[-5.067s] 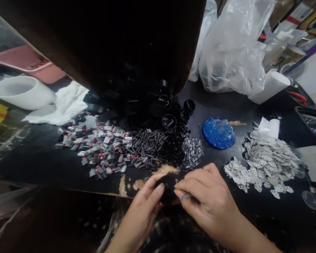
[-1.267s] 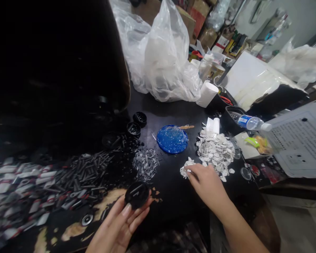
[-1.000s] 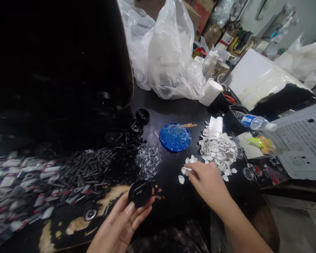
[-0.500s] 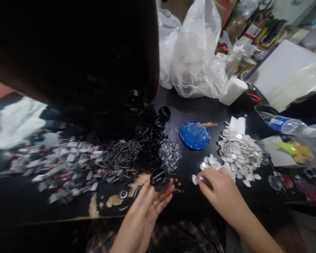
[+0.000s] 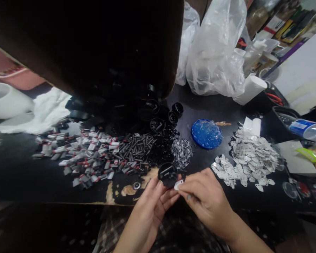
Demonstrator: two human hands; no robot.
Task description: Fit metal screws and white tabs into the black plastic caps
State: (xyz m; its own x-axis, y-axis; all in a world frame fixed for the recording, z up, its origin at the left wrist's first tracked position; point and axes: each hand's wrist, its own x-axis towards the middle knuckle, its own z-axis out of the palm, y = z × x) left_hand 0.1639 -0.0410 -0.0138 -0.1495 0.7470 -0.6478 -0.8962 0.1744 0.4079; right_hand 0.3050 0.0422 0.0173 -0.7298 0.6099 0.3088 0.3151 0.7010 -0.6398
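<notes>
At the edge of the bench (image 5: 18,175): cup (image 5: 168,180) in one hand, plate (image 5: 178,184) in the other!

Cradled now in the left hand (image 5: 153,202), thumb at the near rim, fingers loosely spread beneath the cup. Pinched between thumb and forefinger of the right hand (image 5: 206,198), one small white plate, right up beside the cup; touching or just apart, cannot tell. Near those fingers, a grey glint too small to name.

On to handling! Looks light and stiff, that cup, like hard plastic; probably slick on the outer wall, so best gripped round the rim and base, clear of the open mouth. Not likely fragile, but easy to tip. As for the plate: thin, flat, nearly weightless by the look of it; best taken by its edges, away from the holes.

Over to the containers! Inside the cup, tilted toward the camera, a pale bar-like piece. Farther back, more cups (image 5: 157,125) with similar bits inside, some lost in shadow. To the right, a blue lid (image 5: 194,137) bearing a clear, glossy smear, with a stick (image 5: 223,123) at its far edge. Way over left, a pink basket (image 5: 28,80) with small reddish pieces, and near it a white tub (image 5: 9,100). Far right, a black tray (image 5: 275,111) with a bottle (image 5: 304,128), then a pale box (image 5: 285,149) with a green packet (image 5: 308,154).
</notes>
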